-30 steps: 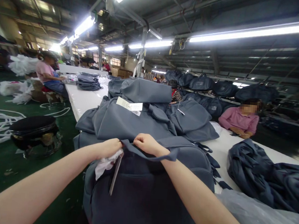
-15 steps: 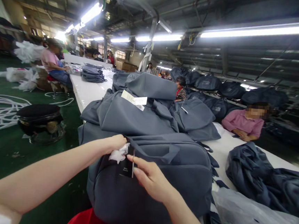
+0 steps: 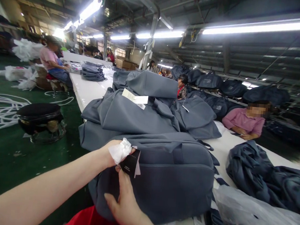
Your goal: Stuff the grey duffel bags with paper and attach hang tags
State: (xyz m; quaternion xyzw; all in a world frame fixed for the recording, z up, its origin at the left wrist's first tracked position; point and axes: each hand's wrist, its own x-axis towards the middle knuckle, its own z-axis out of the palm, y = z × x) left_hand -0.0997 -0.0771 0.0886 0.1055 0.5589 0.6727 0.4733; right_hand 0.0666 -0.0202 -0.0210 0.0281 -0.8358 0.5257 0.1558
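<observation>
A grey-blue duffel bag (image 3: 159,187) lies in front of me at the near end of the table. My left hand (image 3: 112,150) is closed at its upper left side, with a crumpled white tissue-like piece (image 3: 121,151) over the fingers and hiding most of them. Beside its fingertips hangs a black hang tag (image 3: 130,162), tilted, with a pale card behind it. My right hand (image 3: 125,199) is just below, thumb spread away and a fingertip touching the tag's lower left corner. The bag's handle (image 3: 178,152) lies against its upper front.
More grey bags (image 3: 136,113) are piled behind, one with white tags (image 3: 134,98). Clear plastic (image 3: 256,220) and dark folded bags (image 3: 250,170) lie on the right of the white table (image 3: 224,141). A black stool (image 3: 41,115) stands left. A person in pink (image 3: 244,119) sits across the table.
My right hand has moved down and left, from the tag's right edge to below it. The tag has swung and tilted, and the white piece has risen over my left fingers.
</observation>
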